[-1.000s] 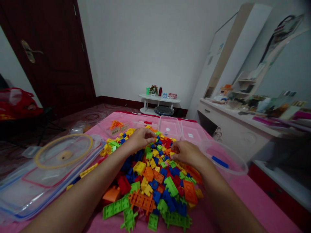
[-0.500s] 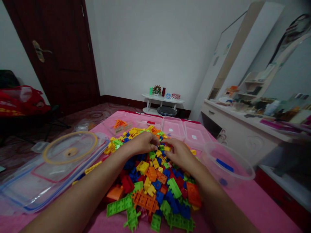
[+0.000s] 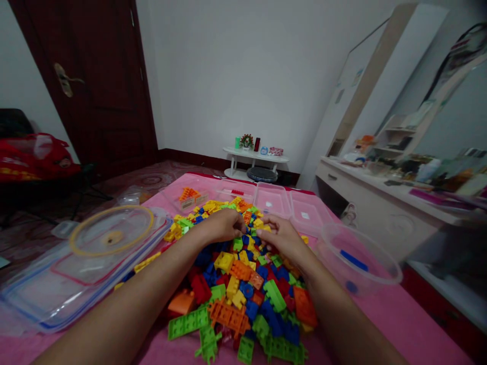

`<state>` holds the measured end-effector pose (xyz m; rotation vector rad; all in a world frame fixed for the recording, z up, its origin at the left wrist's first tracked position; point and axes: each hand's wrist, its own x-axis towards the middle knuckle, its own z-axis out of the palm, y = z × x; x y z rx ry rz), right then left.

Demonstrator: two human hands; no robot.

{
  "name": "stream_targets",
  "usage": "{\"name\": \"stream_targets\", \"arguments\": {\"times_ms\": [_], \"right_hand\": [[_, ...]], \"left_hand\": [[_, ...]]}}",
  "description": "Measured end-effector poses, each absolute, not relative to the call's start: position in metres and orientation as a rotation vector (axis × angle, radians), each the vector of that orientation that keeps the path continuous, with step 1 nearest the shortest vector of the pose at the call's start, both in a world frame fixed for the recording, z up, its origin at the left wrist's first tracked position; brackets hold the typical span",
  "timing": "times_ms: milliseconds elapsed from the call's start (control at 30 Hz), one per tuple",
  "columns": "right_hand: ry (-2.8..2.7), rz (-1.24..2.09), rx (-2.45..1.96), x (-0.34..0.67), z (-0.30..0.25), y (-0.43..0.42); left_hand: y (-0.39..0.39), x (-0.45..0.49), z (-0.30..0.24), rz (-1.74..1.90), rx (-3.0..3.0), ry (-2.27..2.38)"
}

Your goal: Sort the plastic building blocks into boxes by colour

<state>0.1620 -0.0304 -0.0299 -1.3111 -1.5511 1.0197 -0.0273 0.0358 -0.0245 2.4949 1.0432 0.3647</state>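
Probably light and stiff, the bricks (image 3: 240, 270) suit side pinches; at their eleven o'clock the left hand (image 3: 225, 226) curls, grip unclear; at one, the right hand (image 3: 282, 237), fingers parted.

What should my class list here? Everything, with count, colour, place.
bricks: uncountable, mixed, heaped centrally
round tub: one, clear, right
blue strip: one, at round tub
trays: four, clear, behind bricks
lids: several, clear, left
cloth: one, pink, beneath bricks
side table: one, white, back
small items: five, mixed, on side table
round object: one, black, under side table
door: one, dark red, left
bag: one, red, left
dresser: one, white, right
oddments: many, mixed, on dresser
mirror: one, greyish, right
cabinet: one, white, right
left hand, right hand: one each, at bricks
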Motion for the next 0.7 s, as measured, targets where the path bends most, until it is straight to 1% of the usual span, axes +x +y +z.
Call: {"name": "stream_targets", "arguments": {"times_ms": [100, 167, 233, 500, 633, 700], "right_hand": [[-1.139, 1.184, -1.13, 0.161, -0.025, -0.031], [-1.015, 1.19, -1.111, 0.164, -0.024, -0.026], [-1.022, 1.13, -1.183, 0.169, -0.023, -0.013], [-1.136, 0.653, -1.453, 0.198, 0.005, 0.073], [-1.508, 0.22, -1.666, 0.196, 0.003, 0.078], [-1.707, 0.143, -1.708, 0.191, -0.005, 0.069]], "left_hand": [[0.035, -0.028, -0.024, 0.366, 2.479, 1.054], [0.035, -0.028, -0.024, 0.374, 2.474, 1.04], [0.037, -0.028, -0.024, 0.386, 2.464, 1.018], [0.041, -0.031, -0.022, 0.438, 2.414, 1.027], [0.044, -0.033, -0.021, 0.531, 2.366, 1.059], [0.046, -0.032, -0.02, 0.621, 2.346, 1.108]]}}
